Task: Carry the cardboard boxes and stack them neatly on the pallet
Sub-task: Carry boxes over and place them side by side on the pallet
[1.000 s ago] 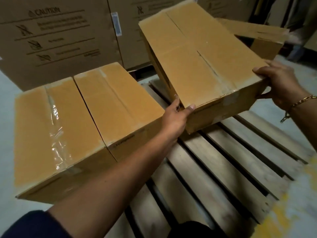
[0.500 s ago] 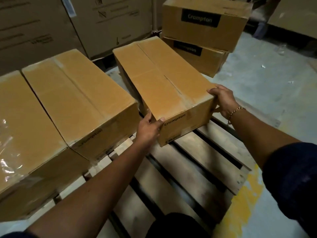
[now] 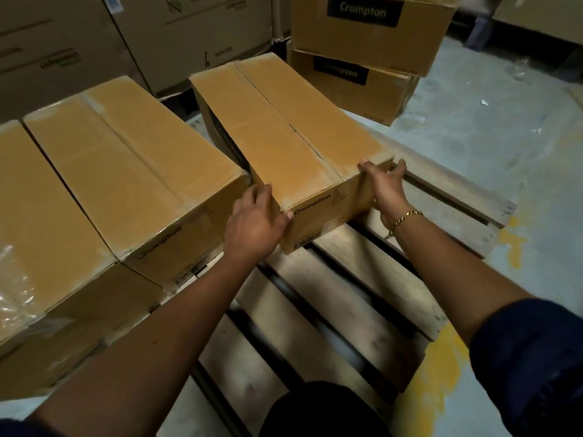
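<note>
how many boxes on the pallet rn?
3. Leftmost box at the frame's left edge; second box touching it on the right; third box over the middle of the pallet, gripped by left hand and right hand, maybe not fully down. More may hide off-frame left.

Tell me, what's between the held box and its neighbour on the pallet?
Head view: only a narrow dark gap, where the left hand grips the held box at its near corner.

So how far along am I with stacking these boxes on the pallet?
Done: two boxes sit side by side on the pallet. In hand: a third box, gripped at its near end by your left hand and right hand, angled with a gap beside them. Left: square it up, then likely the two stacked boxes on the floor behind.
</note>
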`<state>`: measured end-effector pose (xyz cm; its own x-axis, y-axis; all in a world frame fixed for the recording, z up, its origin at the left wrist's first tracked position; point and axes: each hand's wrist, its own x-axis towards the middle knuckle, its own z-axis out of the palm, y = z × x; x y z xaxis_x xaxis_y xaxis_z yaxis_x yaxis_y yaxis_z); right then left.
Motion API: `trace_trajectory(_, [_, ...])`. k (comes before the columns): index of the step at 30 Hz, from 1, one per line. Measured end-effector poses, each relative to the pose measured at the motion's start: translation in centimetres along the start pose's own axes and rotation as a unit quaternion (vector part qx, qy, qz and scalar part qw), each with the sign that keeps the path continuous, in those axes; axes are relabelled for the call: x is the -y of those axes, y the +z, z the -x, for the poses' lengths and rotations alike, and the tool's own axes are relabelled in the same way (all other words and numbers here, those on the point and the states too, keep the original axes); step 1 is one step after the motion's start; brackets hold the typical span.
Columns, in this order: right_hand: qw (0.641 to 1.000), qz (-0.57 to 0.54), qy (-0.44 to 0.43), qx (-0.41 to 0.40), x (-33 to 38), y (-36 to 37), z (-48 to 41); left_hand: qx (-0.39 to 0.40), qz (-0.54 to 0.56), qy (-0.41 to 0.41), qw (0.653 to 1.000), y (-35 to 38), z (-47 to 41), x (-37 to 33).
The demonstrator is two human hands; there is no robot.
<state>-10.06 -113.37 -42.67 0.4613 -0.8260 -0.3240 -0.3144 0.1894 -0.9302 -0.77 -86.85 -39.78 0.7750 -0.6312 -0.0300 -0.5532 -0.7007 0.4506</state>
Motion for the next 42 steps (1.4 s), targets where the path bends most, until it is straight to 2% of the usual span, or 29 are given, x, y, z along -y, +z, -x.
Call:
trace_trajectory(2, [1.000, 0.018, -0.011, 0.002, -2.1, -0.6, 1.8, 0.025, -0.021, 0.018, 0.999, -0.1, 0.6, 0.9])
trace_trajectory(5, [0.990, 0.132, -0.024, 0.047, -5.6, -2.5, 3.3, 0.039, -0.029, 0.032, 0.998, 0.1, 1.5, 1.9])
trace_trajectory(9, [0.944, 0.305, -0.033, 0.121, -8.3, -4.3, 4.1, 0.048, -0.019, 0.021, 0.998, 0.6, 2.0, 2.6])
trace_trajectory(11, [0.939, 0.317, -0.035, 0.131, -8.8, -4.3, 4.4, 0.043, 0.000, 0.026, 0.999, 0.8, 2.2, 2.8])
trace_trajectory(13, [0.951, 0.288, -0.064, 0.093, -8.3, -3.6, 4.5, 0.031, 0.024, 0.036, 0.999, 0.8, 2.1, 3.1])
trace_trajectory(16, [0.966, 0.214, -0.145, -0.023, -5.8, -2.0, 4.4, 0.034, 0.088, 0.021, 0.995, 0.9, 1.4, 3.3])
trace_trajectory(19, [0.954, 0.182, -0.208, -0.114, -2.4, -0.7, 3.7, 0.058, 0.200, -0.041, 0.977, 1.1, 0.5, 2.6])
trace_trajectory(21, [0.943, 0.224, -0.220, -0.112, -0.4, 0.0, 2.6, 0.070, 0.252, -0.072, 0.962, 1.3, -0.1, 1.8])
trace_trajectory(24, [0.922, 0.342, -0.177, -0.047, 1.8, 1.1, 1.0, 0.053, 0.300, -0.072, 0.950, 1.7, -1.1, 0.6])
trace_trajectory(26, [0.906, 0.394, -0.155, -0.032, 2.4, 1.6, -0.1, 0.050, 0.337, -0.084, 0.936, 2.1, -2.0, 0.2])
trace_trajectory(30, [0.892, 0.432, -0.127, -0.039, 3.3, 1.9, -1.8, 0.091, 0.406, -0.133, 0.899, 3.2, -3.9, 0.2])
trace_trajectory(36, [0.864, 0.494, -0.092, -0.027, 4.0, 2.0, -3.0, 0.145, 0.477, -0.154, 0.853, 4.7, -5.4, 1.3])
trace_trajectory(42, [0.853, 0.521, -0.032, -0.001, 5.2, 2.5, -1.9, 0.171, 0.454, -0.161, 0.859, 4.5, -5.0, 1.5])
